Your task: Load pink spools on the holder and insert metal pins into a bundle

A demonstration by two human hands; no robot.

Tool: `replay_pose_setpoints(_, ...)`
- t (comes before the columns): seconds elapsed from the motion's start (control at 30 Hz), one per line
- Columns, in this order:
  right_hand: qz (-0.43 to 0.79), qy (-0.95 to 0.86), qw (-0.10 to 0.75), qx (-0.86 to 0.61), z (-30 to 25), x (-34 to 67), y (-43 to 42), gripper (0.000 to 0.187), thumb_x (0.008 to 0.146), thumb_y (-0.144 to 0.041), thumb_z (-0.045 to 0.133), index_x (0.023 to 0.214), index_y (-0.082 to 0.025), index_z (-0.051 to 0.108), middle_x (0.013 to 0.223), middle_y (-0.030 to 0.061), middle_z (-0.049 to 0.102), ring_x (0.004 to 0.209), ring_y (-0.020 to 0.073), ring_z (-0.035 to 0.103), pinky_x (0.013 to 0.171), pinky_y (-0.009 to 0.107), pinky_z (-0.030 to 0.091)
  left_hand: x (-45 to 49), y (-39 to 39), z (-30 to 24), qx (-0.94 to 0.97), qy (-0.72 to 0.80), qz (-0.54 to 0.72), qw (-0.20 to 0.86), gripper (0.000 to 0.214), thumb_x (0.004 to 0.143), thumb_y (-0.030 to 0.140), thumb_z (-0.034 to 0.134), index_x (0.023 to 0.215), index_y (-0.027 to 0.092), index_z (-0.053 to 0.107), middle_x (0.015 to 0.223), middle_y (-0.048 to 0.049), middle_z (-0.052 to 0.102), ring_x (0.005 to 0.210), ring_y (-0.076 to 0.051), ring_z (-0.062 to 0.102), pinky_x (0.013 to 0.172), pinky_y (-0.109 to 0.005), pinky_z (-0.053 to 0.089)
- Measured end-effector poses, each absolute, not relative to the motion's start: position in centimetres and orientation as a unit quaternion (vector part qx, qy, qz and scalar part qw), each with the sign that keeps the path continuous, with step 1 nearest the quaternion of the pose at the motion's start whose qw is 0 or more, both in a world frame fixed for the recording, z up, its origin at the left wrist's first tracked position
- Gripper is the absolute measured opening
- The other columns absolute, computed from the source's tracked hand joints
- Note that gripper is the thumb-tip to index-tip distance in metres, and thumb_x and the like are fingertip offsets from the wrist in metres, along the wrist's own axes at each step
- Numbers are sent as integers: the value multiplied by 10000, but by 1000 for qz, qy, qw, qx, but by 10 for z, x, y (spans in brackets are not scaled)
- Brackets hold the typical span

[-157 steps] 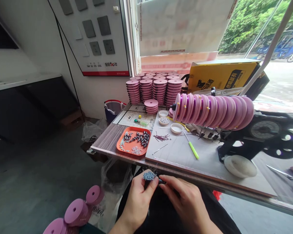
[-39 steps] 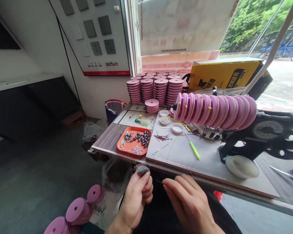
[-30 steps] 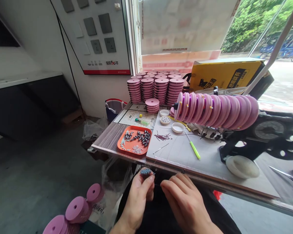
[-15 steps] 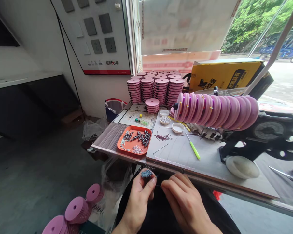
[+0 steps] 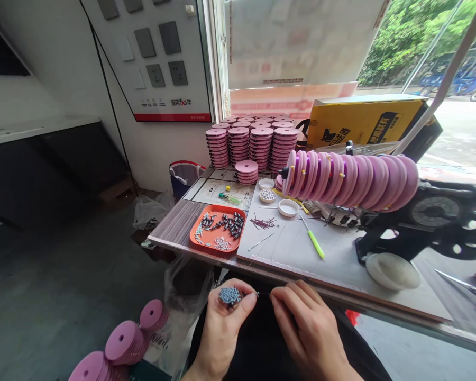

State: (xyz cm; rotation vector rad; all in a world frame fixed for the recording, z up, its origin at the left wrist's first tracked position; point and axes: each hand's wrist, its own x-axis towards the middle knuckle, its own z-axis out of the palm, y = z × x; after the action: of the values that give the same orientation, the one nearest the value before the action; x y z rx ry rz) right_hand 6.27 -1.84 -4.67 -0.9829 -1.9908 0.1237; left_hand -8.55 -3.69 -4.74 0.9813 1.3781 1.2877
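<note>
My left hand (image 5: 224, 327) is closed around a bundle of thin pieces (image 5: 229, 296) whose small blue-grey ends show at the top of the fist. Its thumb and forefinger pinch a small tip of something at the right. My right hand (image 5: 310, 324) is closed in a pinch a short way to the right. A faint thin line (image 5: 264, 294), like thread, seems to run between the two pinches. Both hands are above my lap, in front of the table edge. What lies inside the right fingers is too small to make out.
An orange tray (image 5: 193, 241) of small metal and dark parts lies on the table (image 5: 168, 233). Nearby are a green-handled hook tool (image 5: 316, 244), small white dishes (image 5: 289, 208), and a black machine (image 5: 436, 206) carrying pink spools (image 5: 351, 180). More pink spools (image 5: 262, 143) stand stacked behind.
My left hand has turned, so the bundle's ends face the camera more and sit lower left. My right hand has shifted slightly right, widening the gap between the hands.
</note>
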Motion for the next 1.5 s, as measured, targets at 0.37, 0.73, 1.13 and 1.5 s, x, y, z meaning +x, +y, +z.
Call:
replay_pose_setpoints(0.37,-49,-875,382,-292,-42,58,-19,281,833,-82,418,579,-202,398,454,-44,440,423,94,368,504,252,319,-92,-28,-25,165,377,627,661,241,689,276,726,588,152,546,574,38,468,578,-96,466,659,-257,467)
replay_pose_setpoints(0.73,-66,-837,439,-320,-43,63,-16,129,862,-99,465,782,-175,532,533,-33,538,486,101,487,733,313,416,-96,-33,-38,355,546,495,576,255,562,280,815,722,130,686,599,24,506,447,-31,311,396,-181,183)
replay_pose_setpoints(1.13,-261,-844,397,-249,-6,135,36,203,886,-111,452,875,-211,629,902,6,699,900,170,569,859,345,392,-84,-38,-40,385,447,469,657,376,570,428,792,595,144,548,503,60,419,428,-37,309,428,-190,201)
replay_pose_setpoints(1.5,-49,-829,354,-431,8,123,41,430,808,-128,387,1224,-172,491,1211,73,567,1112,219,483,875,378,449,-65,-16,-34,618,395,360,577,172,649,300,719,698,136,704,663,-37,576,608,-143,495,576,-249,372)
